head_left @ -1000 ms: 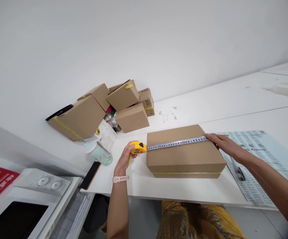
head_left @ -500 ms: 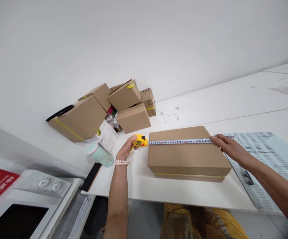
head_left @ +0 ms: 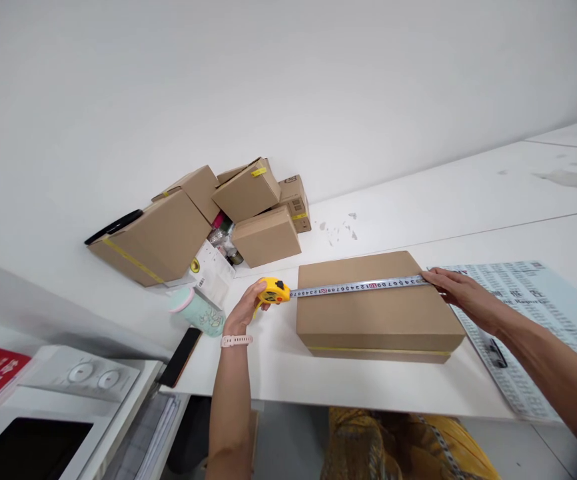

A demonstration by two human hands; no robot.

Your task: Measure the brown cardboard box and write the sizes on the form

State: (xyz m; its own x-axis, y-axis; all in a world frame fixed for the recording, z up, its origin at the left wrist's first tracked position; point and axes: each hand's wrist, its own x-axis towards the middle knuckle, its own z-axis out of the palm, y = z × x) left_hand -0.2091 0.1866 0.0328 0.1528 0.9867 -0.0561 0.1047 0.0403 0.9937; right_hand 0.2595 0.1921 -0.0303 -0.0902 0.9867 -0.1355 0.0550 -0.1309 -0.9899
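Observation:
A closed cardboard box [head_left: 368,320] lies on the white table [head_left: 278,373]. Across its top runs the pulled-out blade of a yellow tape measure [head_left: 274,291]. My left hand [head_left: 245,311], with a pink watch band at the wrist, is closed around the tape's case, just off the box's left end. At the box's right edge my right hand [head_left: 456,288] pinches the blade's end, its fingers touching the cardboard. The fingertips of that hand partly hide the tip of the blade.
Several cardboard boxes [head_left: 268,237] are stacked at the wall. A mint tumbler [head_left: 201,312] and a black phone-like slab [head_left: 181,357] stand and lie at the left. Past the box's right end is a clipboard [head_left: 528,333]. A microwave [head_left: 53,413] is at lower left.
My left hand has drawn the tape case left and slightly down, lengthening the blade past the box's left edge. My right hand stays at the right edge.

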